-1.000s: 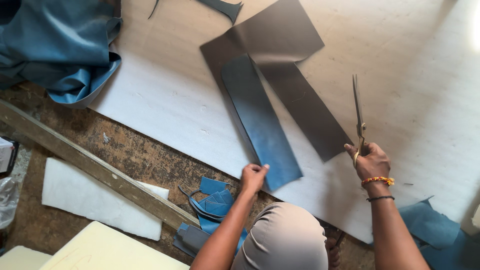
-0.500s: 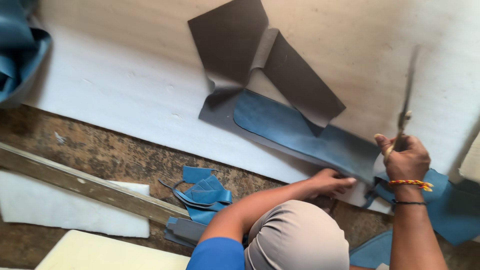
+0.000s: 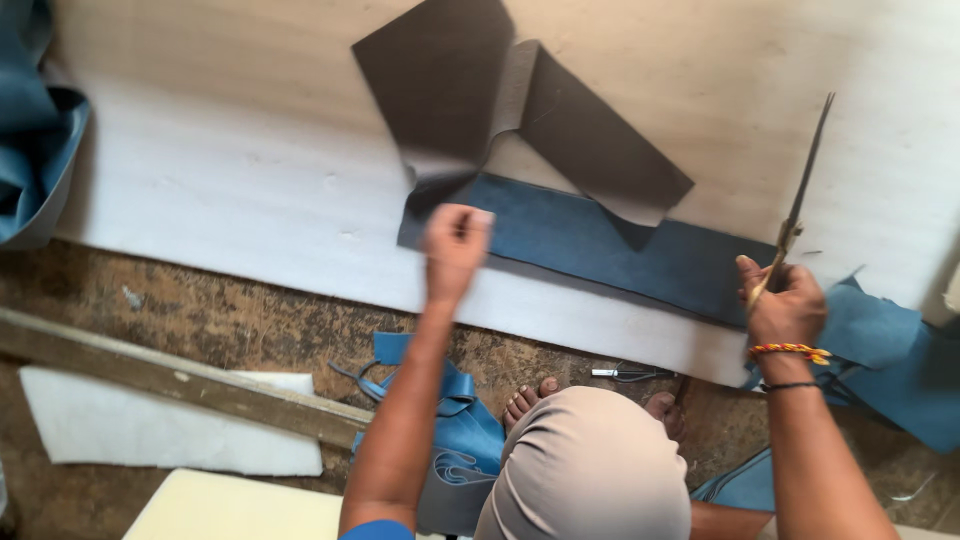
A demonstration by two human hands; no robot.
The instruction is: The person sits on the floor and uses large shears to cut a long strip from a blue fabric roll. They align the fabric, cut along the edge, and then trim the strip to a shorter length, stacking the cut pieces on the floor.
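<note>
Your left hand (image 3: 455, 245) pinches the blue leather strip's (image 3: 620, 250) left end; its long axis runs rightward toward the scissors (image 3: 795, 215) clenched in your right hand (image 3: 785, 300).

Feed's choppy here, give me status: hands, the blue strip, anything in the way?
Left hand pinching the blue strip at its left end. Right hand gripping scissors, blades up, off the strip. Grey sheet overlaps the strip's top edge.

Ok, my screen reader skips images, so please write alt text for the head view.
A left hand pinches the end of a long blue strip on a white sheet, while the right hand holds scissors upright. Grey pieces lie above.
</note>
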